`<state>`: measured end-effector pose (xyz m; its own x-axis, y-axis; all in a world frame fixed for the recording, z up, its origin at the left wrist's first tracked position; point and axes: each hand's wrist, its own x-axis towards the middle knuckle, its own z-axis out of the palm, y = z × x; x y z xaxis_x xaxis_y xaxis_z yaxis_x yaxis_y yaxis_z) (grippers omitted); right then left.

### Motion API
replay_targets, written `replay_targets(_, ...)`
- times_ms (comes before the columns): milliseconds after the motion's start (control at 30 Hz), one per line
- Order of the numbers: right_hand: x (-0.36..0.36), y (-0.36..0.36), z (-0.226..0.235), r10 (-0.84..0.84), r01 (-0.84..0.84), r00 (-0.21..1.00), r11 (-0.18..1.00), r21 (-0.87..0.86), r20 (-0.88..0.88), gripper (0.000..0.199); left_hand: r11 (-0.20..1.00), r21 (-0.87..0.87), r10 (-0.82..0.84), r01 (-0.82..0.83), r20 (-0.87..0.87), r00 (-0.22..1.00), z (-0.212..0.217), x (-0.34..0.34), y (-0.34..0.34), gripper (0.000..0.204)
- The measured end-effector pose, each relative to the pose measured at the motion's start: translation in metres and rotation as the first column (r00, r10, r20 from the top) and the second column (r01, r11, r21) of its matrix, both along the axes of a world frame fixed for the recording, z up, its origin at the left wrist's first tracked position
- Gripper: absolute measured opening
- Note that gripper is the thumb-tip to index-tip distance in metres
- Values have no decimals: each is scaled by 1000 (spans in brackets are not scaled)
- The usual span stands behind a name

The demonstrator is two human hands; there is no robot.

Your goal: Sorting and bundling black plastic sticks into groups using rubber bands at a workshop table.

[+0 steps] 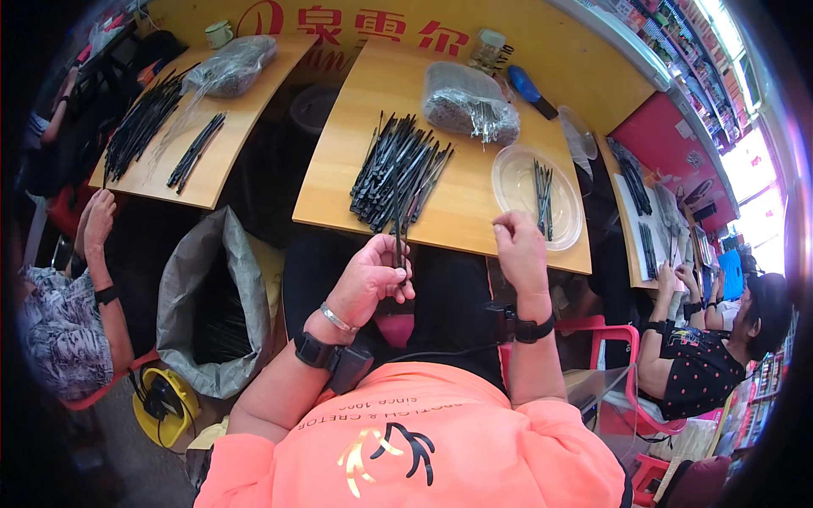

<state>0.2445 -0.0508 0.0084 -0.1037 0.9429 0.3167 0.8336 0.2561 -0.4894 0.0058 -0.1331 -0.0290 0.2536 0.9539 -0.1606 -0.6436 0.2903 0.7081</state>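
To our left, a grey sack (180,292) stands open. Our left hand (368,275) pinches at least one long black strip (398,222) between thumb and fingers, its far end in front of the strip pile (381,182) on the wooden table (332,182). Right of the pile, farther back, we see a plastic-wrapped bundle (468,103). Our right hand (522,254) curls its fingers beside the round clear tray (512,182), where loose strips (543,199) lie; we cannot tell whether it grips anything.
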Motion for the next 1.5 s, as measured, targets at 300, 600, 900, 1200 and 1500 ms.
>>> replay_targets(300, -1, -3, -9, -175, -565, 354, 743, -359, -919, 12, 997, -15, -74, 74, 2, 997, 4, 2, -1, 37)
replay_targets(600, -46, -21, -29, -337, -673, 180, 643, -366, -924, 7, 987, -7, -159, 159, 27, 987, 9, 5, -3, 41)
replay_targets(900, -53, -28, -28, -281, -722, 212, 600, -344, -936, 8, 980, -17, -197, 197, -2, 980, 9, 7, -4, 44)
replay_targets(1200, -48, -30, -24, -225, -776, 189, 563, -286, -956, 10, 981, -10, -191, 191, 8, 982, 10, 6, -6, 45)
replay_targets(1500, -48, -30, -24, -200, -757, 235, 576, -308, -951, 9, 984, -6, -175, 176, 67, 982, 12, 5, -4, 48)
